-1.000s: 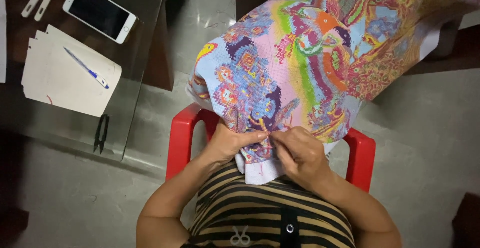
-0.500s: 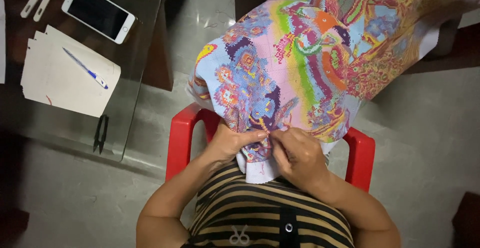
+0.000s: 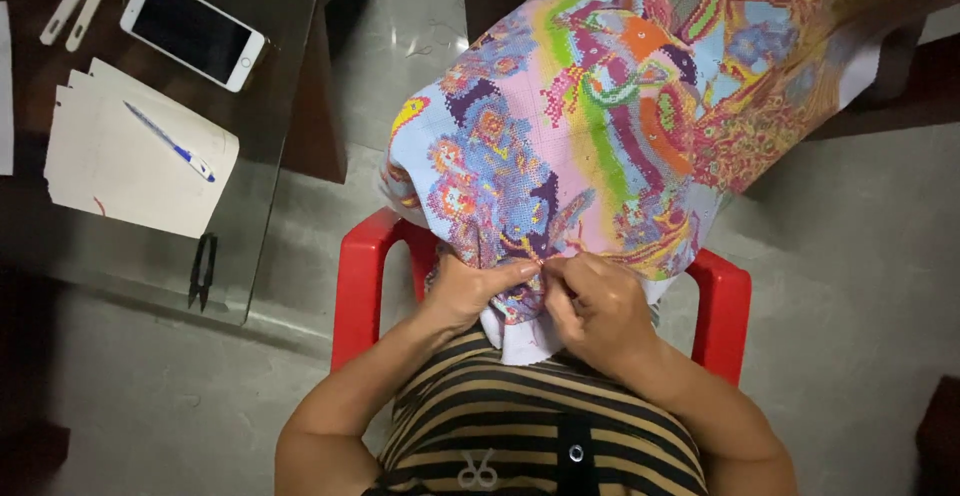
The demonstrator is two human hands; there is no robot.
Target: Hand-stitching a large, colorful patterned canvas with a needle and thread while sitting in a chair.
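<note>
One screen noted: a white smartphone (image 3: 194, 31) lies flat on the glass tabletop (image 3: 270, 126) at upper left, rectangular, its screen dark. No packages, labels or signs visible.

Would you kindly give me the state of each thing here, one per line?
Embroidered cloth: draped, pinched at its near edge by both hands.
Left hand: shut on cloth.
Right hand: shut on cloth.
Phone: screen dark, face up.
Pen: lying on papers.
Snips: closed, on table.
</note>
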